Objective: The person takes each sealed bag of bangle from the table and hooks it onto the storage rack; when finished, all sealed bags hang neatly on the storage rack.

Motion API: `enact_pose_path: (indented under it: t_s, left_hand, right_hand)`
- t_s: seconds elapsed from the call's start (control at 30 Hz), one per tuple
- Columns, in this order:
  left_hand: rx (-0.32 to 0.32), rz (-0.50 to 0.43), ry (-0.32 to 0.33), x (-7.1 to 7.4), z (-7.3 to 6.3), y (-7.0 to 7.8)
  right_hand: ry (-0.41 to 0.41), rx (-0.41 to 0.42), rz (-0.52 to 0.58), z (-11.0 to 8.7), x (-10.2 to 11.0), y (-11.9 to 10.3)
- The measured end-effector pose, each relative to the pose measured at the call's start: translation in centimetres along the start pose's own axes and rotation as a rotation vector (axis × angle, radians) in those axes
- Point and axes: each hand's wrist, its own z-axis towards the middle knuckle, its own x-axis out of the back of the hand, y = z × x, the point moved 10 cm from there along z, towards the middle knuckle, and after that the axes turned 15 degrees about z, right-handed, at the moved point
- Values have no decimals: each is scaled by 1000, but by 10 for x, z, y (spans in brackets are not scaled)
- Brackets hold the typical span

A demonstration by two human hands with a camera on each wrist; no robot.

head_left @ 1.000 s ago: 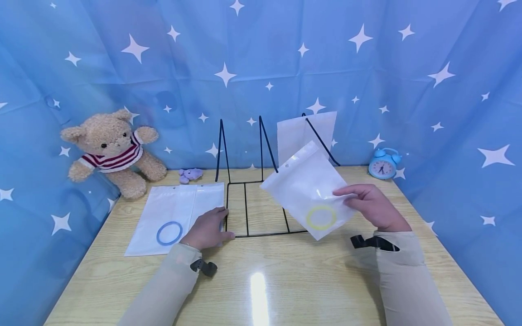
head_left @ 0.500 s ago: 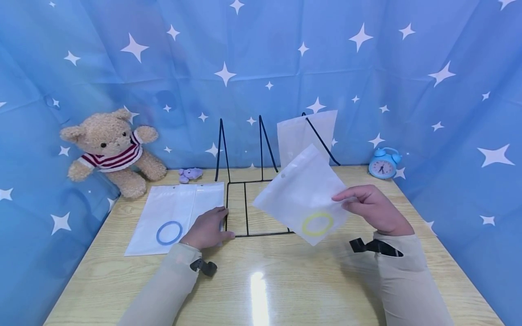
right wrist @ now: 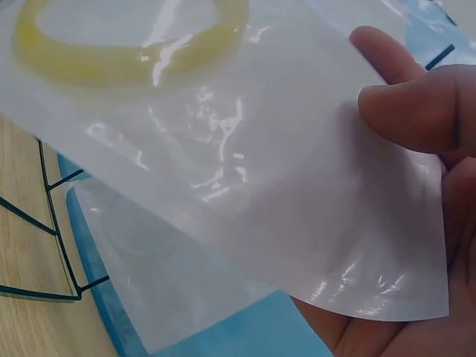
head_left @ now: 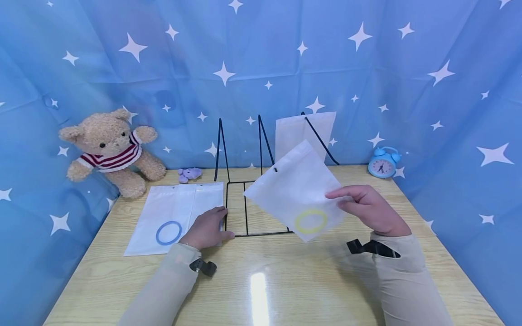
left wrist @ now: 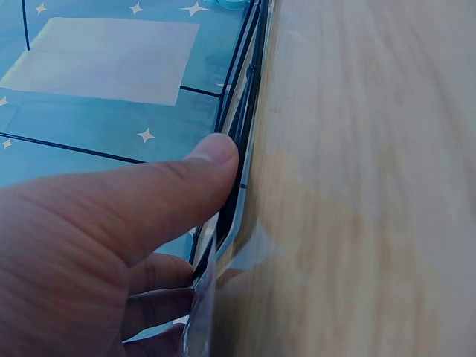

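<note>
My right hand (head_left: 369, 206) pinches the side edge of a white zip bag (head_left: 297, 185) between thumb and fingers. A yellow ring (right wrist: 126, 63) shows through the bag's film. The bag hangs tilted, and the black tip of the middle prong shows at its punched hole (head_left: 275, 170). That prong belongs to a black wire display rack (head_left: 246, 206). At the rack's front left corner, my left hand (head_left: 207, 228) holds the wire, thumb on the front bar in the left wrist view. Another white bag (head_left: 299, 131) hangs on the right prong.
Left of the rack lie overlapping white bags (head_left: 157, 210), one with a blue ring (head_left: 168, 233). A teddy bear (head_left: 116, 149) and a small purple toy (head_left: 189, 174) sit behind. A blue alarm clock (head_left: 382, 166) stands at the back right of the wooden table (head_left: 293, 290).
My right hand has brought the yellow-ring bag slightly left, down and then up again, so that its hole now lines up with the middle prong's tip. The left hand stays on the rack.
</note>
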Motion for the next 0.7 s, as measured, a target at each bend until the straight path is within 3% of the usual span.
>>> enact_pose_path:
  t_s: [0.43,0.7]
  left_hand:
    - [-13,-1,8,2,-1,1]
    - [2,-14,-5,0,0,0]
  right_hand:
    - [-83,-10,29,8,-13,4]
    - [-96,-66,-58,8,-18,12]
